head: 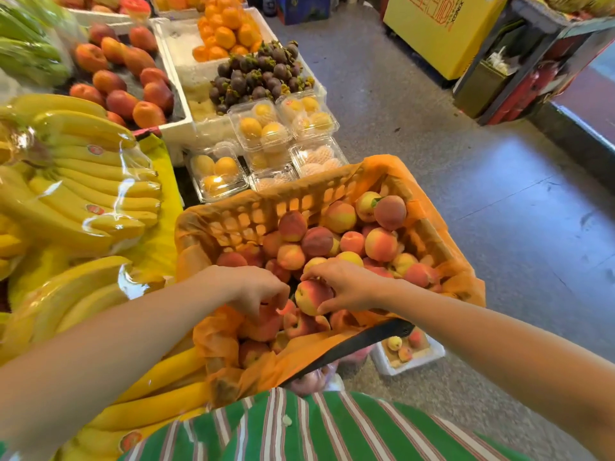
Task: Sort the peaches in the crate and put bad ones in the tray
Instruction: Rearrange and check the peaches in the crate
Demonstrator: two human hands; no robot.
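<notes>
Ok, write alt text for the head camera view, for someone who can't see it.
Two bare hands reach into an orange crate of peaches; the right hand grips one peach, the left hand touches others. A white tray with a few peaches sits on the floor.

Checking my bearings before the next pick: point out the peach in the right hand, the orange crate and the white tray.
peach (pixel 311 296): head view, its red-yellow front between the fingers.
orange crate (pixel 253 214): head view, far slotted wall.
white tray (pixel 411 362): head view, its front wall.

Bright even light, glare on banana wrap (pixel 126 181), soft focus, edges bent by wide-angle lens
</notes>
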